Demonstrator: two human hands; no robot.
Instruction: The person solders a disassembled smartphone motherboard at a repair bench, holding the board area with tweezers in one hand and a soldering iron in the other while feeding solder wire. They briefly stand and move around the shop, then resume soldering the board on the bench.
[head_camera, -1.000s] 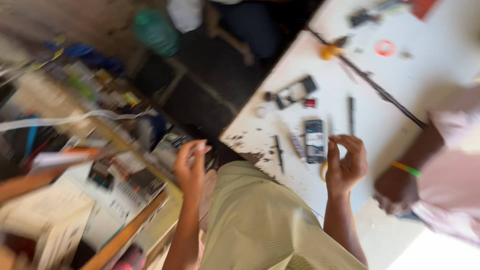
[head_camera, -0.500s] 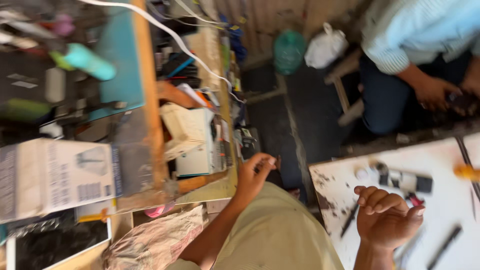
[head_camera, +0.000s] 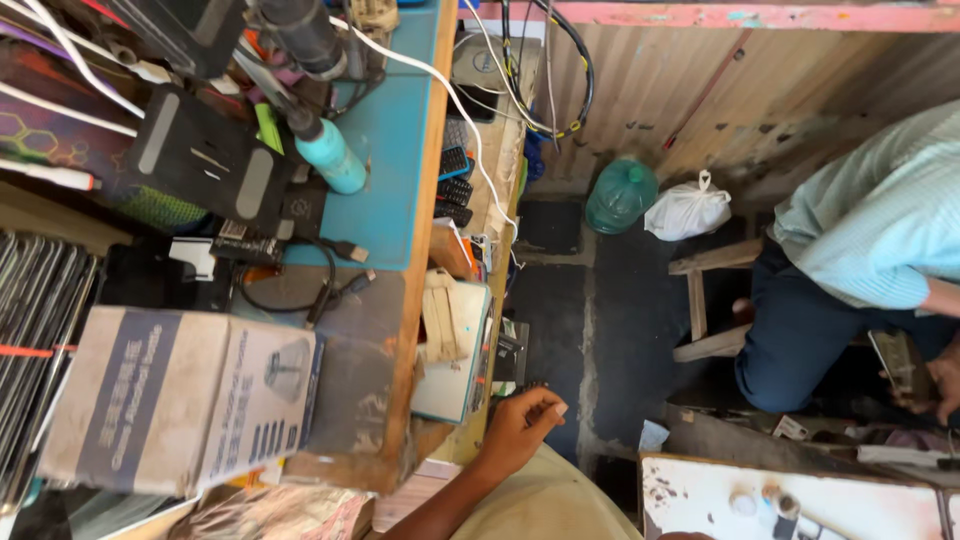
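Your left hand (head_camera: 520, 430) hangs low in the middle, fingers curled loosely together, closed on nothing I can see. Your right hand is out of view, so I cannot tell how its fingers stand.

Just past your fingertips, up and to the left, a flat white-and-teal box (head_camera: 452, 350) lies on the lower shelf, near but not touching, with a strip of pale cloth (head_camera: 441, 315) draped over it. Right beside your knuckles, a small dark gadget (head_camera: 510, 350) sits at the shelf's edge.

Far left of your fingers, a big cardboard carton (head_camera: 175, 400) lies on its side: grey-brown, with a dark blue label panel and a small printed drawing on its white end. Below it, crumpled plastic wrapping (head_camera: 270, 512).

Above your hand, the blue-topped bench (head_camera: 400, 160) shows its orange wooden edge running straight down toward your wrist. A teal bottle (head_camera: 330, 158) stands on it, and a white cable (head_camera: 450, 95) trails over the edge.

To the right of your fingers the dark floor (head_camera: 620, 300) opens up. At its far end sit a green jug (head_camera: 620, 195) and a knotted white bag (head_camera: 688, 208). A seated person (head_camera: 860, 250) in a pale shirt fills the right side, and a white table corner (head_camera: 800, 500) juts in below.
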